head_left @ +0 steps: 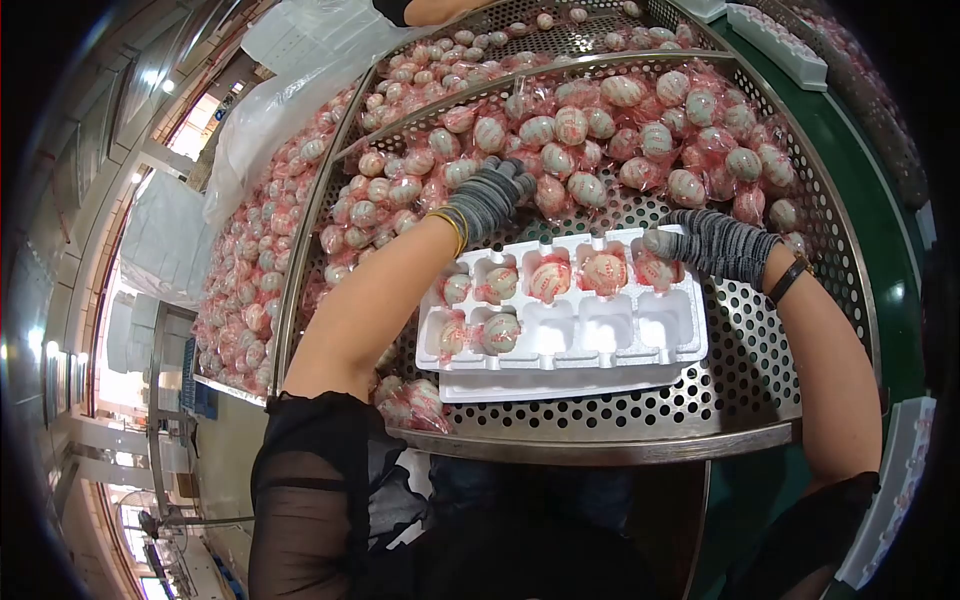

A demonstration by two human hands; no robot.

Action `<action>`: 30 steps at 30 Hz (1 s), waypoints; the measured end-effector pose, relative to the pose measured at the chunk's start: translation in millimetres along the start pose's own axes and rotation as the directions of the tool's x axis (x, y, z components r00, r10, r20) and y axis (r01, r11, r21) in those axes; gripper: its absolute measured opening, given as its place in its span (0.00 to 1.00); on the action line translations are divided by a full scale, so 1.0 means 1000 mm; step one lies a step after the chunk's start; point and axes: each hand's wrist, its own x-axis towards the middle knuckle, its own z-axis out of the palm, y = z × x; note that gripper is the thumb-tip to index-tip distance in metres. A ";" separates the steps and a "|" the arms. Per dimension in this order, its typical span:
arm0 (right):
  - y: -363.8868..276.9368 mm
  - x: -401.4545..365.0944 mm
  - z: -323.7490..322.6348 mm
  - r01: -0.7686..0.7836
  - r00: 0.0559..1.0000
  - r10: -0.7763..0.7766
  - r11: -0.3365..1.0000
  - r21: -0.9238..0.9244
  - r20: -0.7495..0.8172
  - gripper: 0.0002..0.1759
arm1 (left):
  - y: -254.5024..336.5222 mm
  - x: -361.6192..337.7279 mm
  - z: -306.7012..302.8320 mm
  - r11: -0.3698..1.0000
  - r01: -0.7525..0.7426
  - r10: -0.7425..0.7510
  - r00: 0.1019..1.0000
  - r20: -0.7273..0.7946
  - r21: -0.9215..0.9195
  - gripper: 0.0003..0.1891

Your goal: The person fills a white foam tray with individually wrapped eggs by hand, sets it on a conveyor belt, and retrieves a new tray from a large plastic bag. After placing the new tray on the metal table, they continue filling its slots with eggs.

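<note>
A white foam tray [548, 355] lies in front of me, stacked on another white foam piece [560, 384]. Its far row holds several eggs in clear, red-printed wrappers, including a wrapped egg [605, 273]. In the near row, two wrapped eggs sit at the left, and bare foam shows in the three cells to the right. My left hand [485, 203], in a grey knit glove, reaches past the tray to the loose wrapped eggs [560, 130]; its fingers curl, their grip hidden. My right hand [728, 246], also gloved, closes on the tray's far right corner, thumb by the end egg.
The perforated metal bin [745, 385] has a raised rim and a divider; more wrapped eggs lie beyond it. Left of it, a heap of wrapped eggs [245, 270] adjoins plastic sheeting [270, 130]. A green surface [850, 170] runs along the right, with white trays [780, 45].
</note>
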 end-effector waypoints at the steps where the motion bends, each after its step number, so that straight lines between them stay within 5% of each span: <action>1: 0.000 -0.001 0.002 0.045 0.999 -0.045 0.999 0.020 -0.029 0.44 | 0.002 0.000 -0.008 0.998 0.061 -0.061 0.998 0.002 0.005 0.28; 3: 0.003 -0.002 0.003 0.138 0.987 -0.133 0.989 0.048 -0.090 0.44 | 0.002 -0.003 -0.026 0.961 0.258 -0.245 0.962 0.124 -0.100 0.30; 6: -0.015 -0.015 -0.007 0.022 0.999 -0.023 1.000 0.002 0.023 0.43 | -0.011 -0.008 -0.041 0.936 0.346 -0.318 0.913 0.257 -0.070 0.31; 9: -0.015 -0.015 -0.007 0.011 1.000 -0.011 1.000 0.017 0.016 0.42 | -0.035 -0.039 -0.042 0.868 0.262 -0.241 0.965 0.105 -0.421 0.28; 10: -0.009 -0.012 -0.003 0.150 0.989 -0.149 0.984 0.092 -0.014 0.43 | -0.036 -0.050 -0.050 0.694 0.298 -0.298 0.948 0.115 -0.655 0.27; 12: -0.012 -0.011 -0.005 0.123 0.992 -0.123 0.992 0.034 -0.006 0.44 | -0.020 -0.075 -0.075 0.192 0.269 -0.378 0.908 0.182 -0.944 0.25; 17: -0.010 -0.009 -0.005 0.009 0.998 -0.010 1.000 0.007 0.055 0.45 | 0.073 -0.120 -0.139 0.050 -0.056 -0.093 0.994 -0.061 -0.997 0.24; 18: -0.017 -0.016 -0.007 -0.010 0.999 0.009 1.000 0.025 0.038 0.45 | 0.086 -0.128 -0.148 0.022 0.113 -0.102 0.989 0.110 -0.993 0.24; 22: -0.018 -0.019 -0.004 0.075 0.997 -0.073 0.993 0.089 -0.028 0.43 | 0.098 -0.126 -0.162 0.059 0.381 -0.107 0.921 0.374 -0.923 0.22; 24: -0.002 -0.007 0.009 0.183 0.978 -0.167 0.976 0.121 -0.126 0.39 | 0.102 -0.120 -0.168 0.351 0.427 -0.077 0.900 0.429 -0.833 0.23; 25: -0.003 -0.007 0.010 0.236 0.961 -0.212 0.962 0.134 -0.176 0.38 | 0.104 -0.119 -0.169 0.488 0.432 -0.068 0.885 0.460 -0.759 0.23; 29: -0.012 -0.014 -0.002 0.051 0.998 -0.050 0.998 0.024 -0.029 0.38 | 0.100 -0.116 -0.155 0.713 0.217 0.009 0.948 0.318 -0.666 0.29; 30: -0.017 -0.018 -0.005 0.058 0.998 -0.059 0.998 0.031 0.013 0.39 | 0.099 -0.112 -0.156 0.744 0.241 0.033 0.918 0.395 -0.623 0.30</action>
